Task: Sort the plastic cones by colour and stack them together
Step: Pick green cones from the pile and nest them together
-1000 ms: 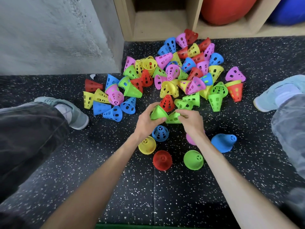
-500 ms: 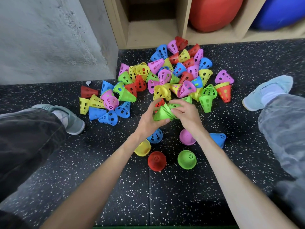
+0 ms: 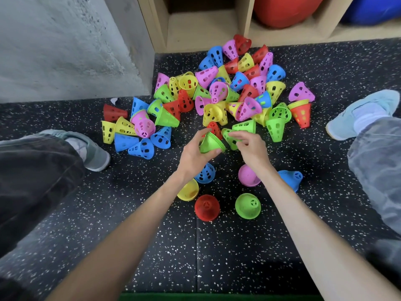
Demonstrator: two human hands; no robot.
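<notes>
Left hand (image 3: 196, 154) grips nested, smooth green cones (image 3: 211, 144)

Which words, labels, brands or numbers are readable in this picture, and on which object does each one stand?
None: no readable text shows anywhere.
The cones carry only holes, no print.
The green stack in the left hand is plain.
The shoes show no legible brand.

Speckled floor (image 3: 195, 257) under cone pile (image 3: 217, 94)
</notes>
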